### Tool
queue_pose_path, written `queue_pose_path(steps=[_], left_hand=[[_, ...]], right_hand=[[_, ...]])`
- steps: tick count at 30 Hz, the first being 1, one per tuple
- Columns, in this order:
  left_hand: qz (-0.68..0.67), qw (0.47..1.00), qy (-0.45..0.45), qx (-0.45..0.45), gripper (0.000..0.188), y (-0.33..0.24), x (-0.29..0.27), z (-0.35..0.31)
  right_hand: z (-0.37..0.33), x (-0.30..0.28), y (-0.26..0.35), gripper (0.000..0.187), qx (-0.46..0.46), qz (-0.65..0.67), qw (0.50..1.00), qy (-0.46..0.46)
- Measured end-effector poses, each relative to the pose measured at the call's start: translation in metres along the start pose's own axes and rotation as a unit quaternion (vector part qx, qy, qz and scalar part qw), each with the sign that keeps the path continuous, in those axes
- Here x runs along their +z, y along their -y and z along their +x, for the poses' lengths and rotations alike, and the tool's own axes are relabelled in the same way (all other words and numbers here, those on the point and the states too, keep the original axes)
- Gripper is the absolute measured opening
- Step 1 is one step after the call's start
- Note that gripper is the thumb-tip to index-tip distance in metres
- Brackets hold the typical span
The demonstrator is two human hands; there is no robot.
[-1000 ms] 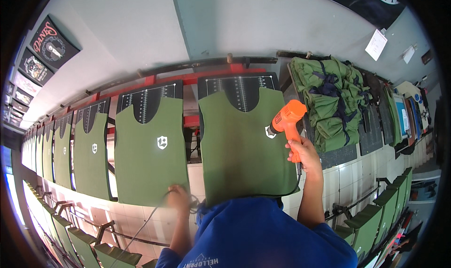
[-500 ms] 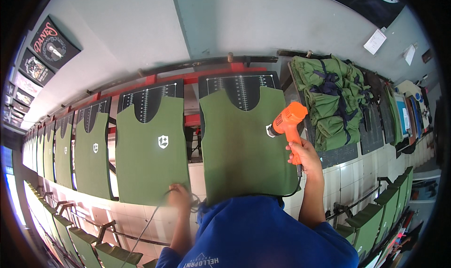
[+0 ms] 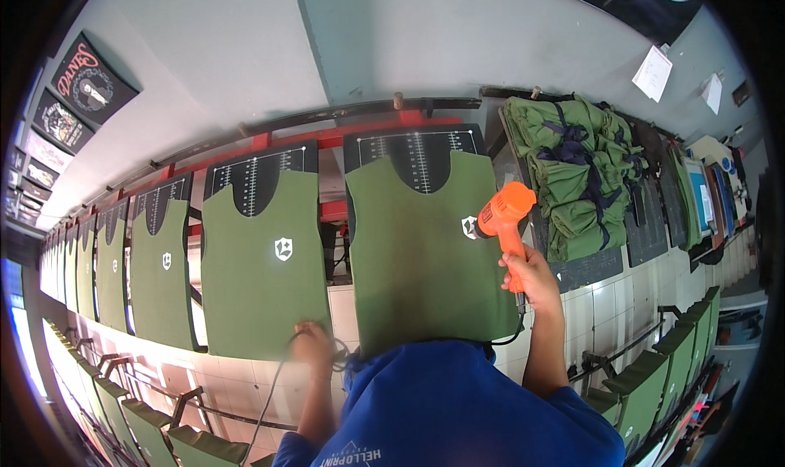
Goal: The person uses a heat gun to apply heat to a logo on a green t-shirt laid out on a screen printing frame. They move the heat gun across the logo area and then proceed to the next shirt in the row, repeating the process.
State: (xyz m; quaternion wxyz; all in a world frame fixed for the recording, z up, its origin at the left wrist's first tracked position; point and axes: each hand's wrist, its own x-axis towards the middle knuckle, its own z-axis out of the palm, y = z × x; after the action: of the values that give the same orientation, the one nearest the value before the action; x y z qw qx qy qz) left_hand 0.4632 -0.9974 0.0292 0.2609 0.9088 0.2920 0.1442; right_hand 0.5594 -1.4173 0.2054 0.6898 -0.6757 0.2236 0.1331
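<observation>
My right hand (image 3: 536, 277) is wrapped round the handle of an orange heat gun (image 3: 509, 209). Its nozzle points left at a white shield print (image 3: 468, 226) on a green fabric panel (image 3: 417, 262), partly covering the print. That panel lies flat on a black board with white ruler marks (image 3: 425, 158), right in front of me. My left hand (image 3: 311, 348), a little blurred, is closed on the grey cable (image 3: 271, 389) by the lower right corner of the neighbouring green panel (image 3: 257, 295). A loop of cable hangs beside the wrist.
A row of similar boards with printed green panels (image 3: 159, 262) runs left along a red rail (image 3: 331, 140). Rolled green fabric bundles with dark ties (image 3: 572, 172) lie at right. More panels (image 3: 638, 401) stand on racks behind me at both sides. A tiled floor (image 3: 589, 316) shows between.
The heat gun has shifted slightly right and down, and more of the shield print shows. The cable below my left hand has swung a little to the right.
</observation>
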Motion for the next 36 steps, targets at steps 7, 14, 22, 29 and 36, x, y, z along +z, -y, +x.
queue_pose_path(steps=[7, 14, 22, 29, 36], left_hand=[[0.005, 1.0, 0.006, -0.003, 0.018, 0.0, -0.001, -0.001], [-0.001, 1.0, -0.003, 0.001, 0.018, 0.003, 0.001, -0.001], [0.005, 1.0, -0.004, -0.002, 0.017, 0.003, 0.002, 0.0], [-0.002, 1.0, -0.007, -0.002, 0.017, 0.002, 0.003, 0.001], [0.004, 1.0, -0.019, 0.016, 0.018, 0.008, 0.007, 0.001]], right_hand=[[-0.009, -0.004, -0.004, 0.037, 0.003, -0.001, 1.0, 0.026], [-0.01, -0.005, -0.002, 0.037, 0.021, 0.004, 1.0, 0.013], [-0.008, 0.001, -0.001, 0.039, 0.008, -0.007, 0.999, 0.047], [-0.002, 0.009, 0.006, 0.032, 0.003, -0.01, 0.998, 0.059], [0.003, 0.01, 0.009, 0.038, 0.005, -0.017, 0.998, 0.061]])
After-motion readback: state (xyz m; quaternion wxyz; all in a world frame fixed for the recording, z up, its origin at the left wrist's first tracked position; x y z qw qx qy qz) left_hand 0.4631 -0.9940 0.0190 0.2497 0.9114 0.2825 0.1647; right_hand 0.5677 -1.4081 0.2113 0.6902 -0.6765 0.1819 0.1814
